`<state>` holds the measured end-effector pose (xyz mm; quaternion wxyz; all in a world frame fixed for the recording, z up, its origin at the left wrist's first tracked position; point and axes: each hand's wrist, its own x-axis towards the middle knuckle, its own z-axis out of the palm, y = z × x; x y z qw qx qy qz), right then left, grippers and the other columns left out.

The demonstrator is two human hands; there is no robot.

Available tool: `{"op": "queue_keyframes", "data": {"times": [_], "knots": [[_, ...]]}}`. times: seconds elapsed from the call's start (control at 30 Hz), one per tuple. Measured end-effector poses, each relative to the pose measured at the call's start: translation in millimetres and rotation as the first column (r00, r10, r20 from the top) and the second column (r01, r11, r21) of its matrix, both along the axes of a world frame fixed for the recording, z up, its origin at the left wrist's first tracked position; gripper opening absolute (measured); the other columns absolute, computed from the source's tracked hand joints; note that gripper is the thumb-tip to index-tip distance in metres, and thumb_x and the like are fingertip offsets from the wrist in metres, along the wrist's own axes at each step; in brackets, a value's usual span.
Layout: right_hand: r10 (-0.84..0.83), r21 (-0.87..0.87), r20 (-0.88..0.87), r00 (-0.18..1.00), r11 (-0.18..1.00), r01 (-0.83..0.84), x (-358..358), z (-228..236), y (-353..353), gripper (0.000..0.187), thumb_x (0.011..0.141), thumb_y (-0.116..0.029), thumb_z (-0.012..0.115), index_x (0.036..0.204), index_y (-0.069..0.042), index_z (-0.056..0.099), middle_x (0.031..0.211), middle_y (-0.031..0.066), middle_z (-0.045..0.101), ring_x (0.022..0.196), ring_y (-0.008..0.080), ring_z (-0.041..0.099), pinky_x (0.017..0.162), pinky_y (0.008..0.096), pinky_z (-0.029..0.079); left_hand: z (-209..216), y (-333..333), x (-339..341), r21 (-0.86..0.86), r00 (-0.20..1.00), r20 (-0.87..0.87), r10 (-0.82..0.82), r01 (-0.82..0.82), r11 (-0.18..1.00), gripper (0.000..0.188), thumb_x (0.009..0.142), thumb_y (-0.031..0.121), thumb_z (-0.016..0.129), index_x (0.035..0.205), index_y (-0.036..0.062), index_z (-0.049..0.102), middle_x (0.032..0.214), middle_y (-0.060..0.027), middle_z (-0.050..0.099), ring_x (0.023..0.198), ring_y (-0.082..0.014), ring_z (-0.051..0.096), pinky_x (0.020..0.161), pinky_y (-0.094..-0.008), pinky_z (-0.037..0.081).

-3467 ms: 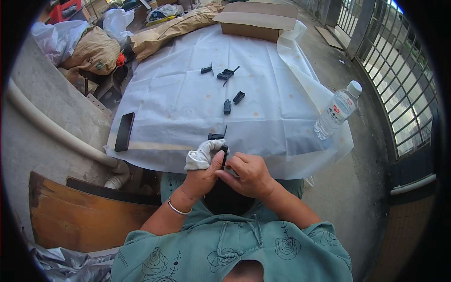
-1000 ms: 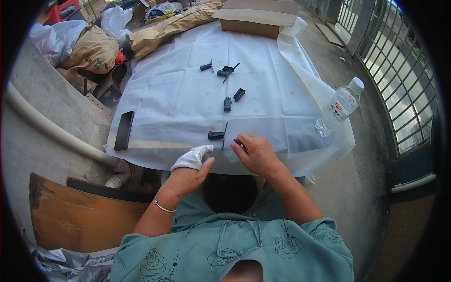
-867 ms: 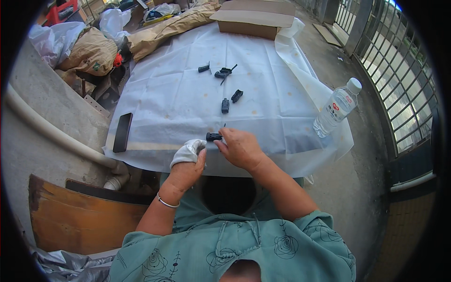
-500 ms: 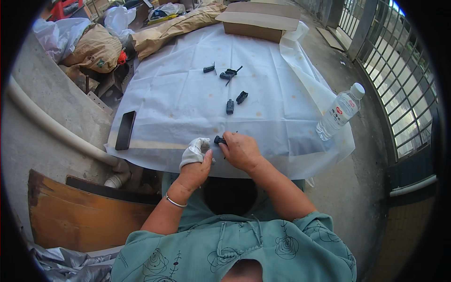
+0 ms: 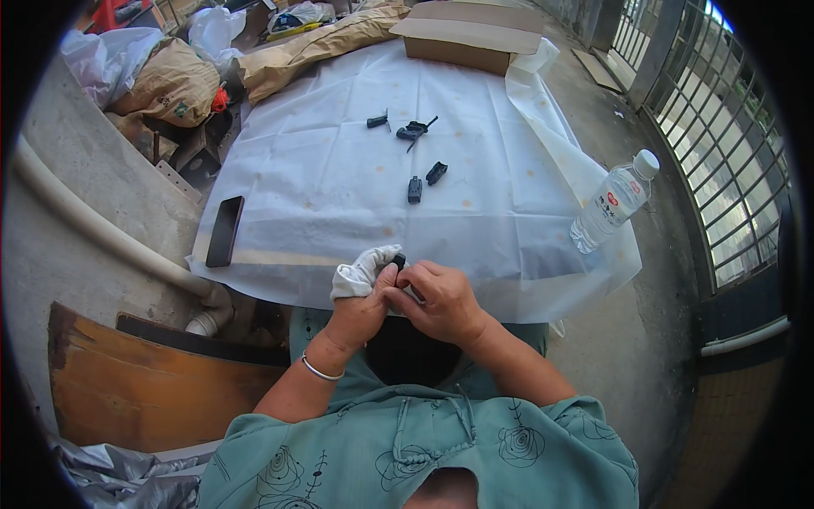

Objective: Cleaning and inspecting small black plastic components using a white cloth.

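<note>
Near the table's front edge, my left hand (image 5: 358, 316) grips a small black plastic part (image 5: 399, 260) between its thumb and its cloth-covered fingers. The covering is a white cloth glove (image 5: 360, 273), which leaves the thumb bare. My right hand (image 5: 447, 304) presses against the same part from the right, fingers bent and pinched together; its fingertips hide the part's lower end. Farther up the table lie similar black parts: a blocky one (image 5: 415, 190), a tilted one (image 5: 437, 173), one with thin strips sticking out (image 5: 412, 131), and one with a thin prong (image 5: 376, 122).
A white plastic sheet (image 5: 314, 170) covers the table. A dark phone (image 5: 225, 232) lies at its left edge, a clear water bottle (image 5: 612, 204) at the right. An open cardboard box (image 5: 462, 47) and crumpled brown paper (image 5: 314, 55) are at the back.
The black part has come from my right hand's fingertips to the gloved fingers of my left hand. Both hands have closed together around it.
</note>
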<state>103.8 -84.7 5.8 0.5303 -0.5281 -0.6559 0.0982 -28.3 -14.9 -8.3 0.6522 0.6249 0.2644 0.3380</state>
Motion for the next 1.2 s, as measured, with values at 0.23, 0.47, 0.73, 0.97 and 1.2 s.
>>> {"op": "queue_keyframes", "data": {"times": [0.23,0.47,0.73,0.97,1.2], "knots": [[0.006,-0.318,-0.353,0.936,0.940,-0.126,17.1,-12.4,8.7,0.021,0.085,-0.017,0.060,0.074,0.000,0.054,0.061,0.0085,0.050,0.050,0.0146,0.044,0.049,0.0255,0.038,9.3,-6.5,-1.9,-0.029,0.996,0.036,-0.085,0.086,0.996,0.030,0.089,0.007,0.051,0.117,-0.0020,0.046,0.092,-0.0030,0.056,0.071,-0.0059,0.052,0.060,-0.0200,0.046],[0.059,-0.234,-0.170,0.984,0.967,-0.099,12.4,-10.1,-1.0,0.026,0.090,-0.019,0.050,0.074,0.001,0.053,0.063,0.0169,0.051,0.056,0.0309,0.048,0.057,0.0362,0.042,4.7,-7.7,-1.7,0.320,0.975,-0.203,0.086,-0.017,0.947,0.030,0.085,0.000,0.053,0.114,-0.0017,0.049,0.094,-0.0022,0.055,0.080,-0.0040,0.048,0.071,-0.0190,0.043],[-0.001,-0.340,-0.624,0.781,0.901,-0.270,-1.8,-45.8,5.3,0.027,0.094,-0.019,0.045,0.077,0.000,0.056,0.072,-0.0034,0.054,0.068,0.0050,0.047,0.065,0.0218,0.043,10.2,-10.2,3.7,0.755,0.944,-0.218,0.247,0.003,0.656,0.028,0.079,0.001,0.055,0.107,-0.0055,0.054,0.095,-0.0163,0.060,0.084,-0.0237,0.060,0.077,-0.0303,0.048],[-0.037,-0.383,-0.635,0.772,0.882,-0.273,-9.6,-52.5,6.4,0.027,0.095,-0.019,0.044,0.077,0.000,0.056,0.071,-0.0028,0.053,0.067,0.0049,0.046,0.064,0.0216,0.042,-3.0,-13.8,0.7,0.590,0.940,-0.233,0.251,-0.068,0.804,0.029,0.079,-0.001,0.053,0.107,-0.0060,0.054,0.098,-0.0194,0.060,0.088,-0.0286,0.061,0.079,-0.0315,0.048],[-0.011,-0.379,-0.568,0.823,0.891,-0.250,-7.9,-46.5,6.1,0.025,0.095,-0.018,0.044,0.083,0.001,0.058,0.073,-0.0025,0.055,0.068,0.0046,0.045,0.062,0.0223,0.041,5.7,-13.3,4.4,0.752,0.937,-0.205,0.284,-0.035,0.658,0.027,0.079,-0.003,0.052,0.105,-0.0066,0.055,0.096,-0.0188,0.061,0.088,-0.0270,0.061,0.079,-0.0306,0.048]]}}
